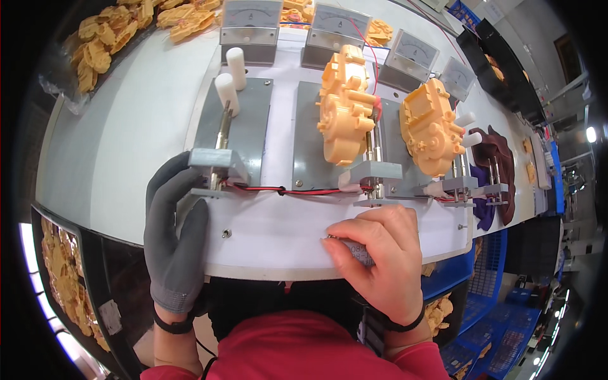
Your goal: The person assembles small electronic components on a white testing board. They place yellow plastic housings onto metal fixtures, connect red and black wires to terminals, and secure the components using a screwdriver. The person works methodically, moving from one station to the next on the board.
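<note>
A: What does the right hand (379, 258) have?

B: It is bare and curled shut around a small grey cylindrical piece (356, 252), pressed against the near edge of the white bench top (114, 152). Most of that piece is buried under the fingers, so I can't make out its full shape.

A: And the left hand (174, 237)?

B: It wears a grey knitted glove. The fingers lie flat and spread, gripping nothing, tips touching the near end of the left clamp fixture (218, 168).

A: Describe that fixture.

B: A grey metal plate with a brass-coloured rod, a white rounded plastic handle at the far end and a grey block at the near end. Red and black wires (285, 190) run right from it along the bench.

A: What sits to the right?

B: Two glossy yellow-orange moulded gearbox housings (345, 104), lumpy with round bosses, each on its own plate. Further right, dark maroon housings (497, 161), partly hidden behind clamps.

A: Far side?

B: Square analogue meters (251, 19), with the top of the leftmost cut off by the frame. A bin of yellow parts (104, 44) sits far left, blurred at the rim.
</note>
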Action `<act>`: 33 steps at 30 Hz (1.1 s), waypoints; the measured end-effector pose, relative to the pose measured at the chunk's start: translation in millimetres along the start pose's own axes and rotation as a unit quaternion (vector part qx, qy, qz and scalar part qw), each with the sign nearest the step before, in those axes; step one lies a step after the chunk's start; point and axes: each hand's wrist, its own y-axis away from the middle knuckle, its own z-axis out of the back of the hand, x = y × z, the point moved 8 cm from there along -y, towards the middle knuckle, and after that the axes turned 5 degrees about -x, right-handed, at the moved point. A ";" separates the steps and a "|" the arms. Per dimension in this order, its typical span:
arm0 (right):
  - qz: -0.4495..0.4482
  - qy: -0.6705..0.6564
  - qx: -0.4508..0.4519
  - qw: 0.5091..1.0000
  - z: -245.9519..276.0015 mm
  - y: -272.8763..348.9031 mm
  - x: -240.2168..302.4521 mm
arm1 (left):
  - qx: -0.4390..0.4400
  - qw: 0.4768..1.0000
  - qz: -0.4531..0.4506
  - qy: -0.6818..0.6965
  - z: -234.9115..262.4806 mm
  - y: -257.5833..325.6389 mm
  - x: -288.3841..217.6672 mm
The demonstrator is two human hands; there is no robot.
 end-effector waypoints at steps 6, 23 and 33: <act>-0.002 0.001 -0.006 1.000 0.7 0.3 2.0 | -0.004 1.000 -0.010 0.027 0.1 0.2 -3.6; 0.017 -0.003 -0.029 0.999 1.0 1.7 3.9 | 0.004 0.998 -0.059 0.014 1.1 -0.8 -1.2; 0.002 -0.001 -0.014 1.000 0.5 2.9 4.7 | 0.002 0.998 -0.065 0.019 0.7 0.2 -4.8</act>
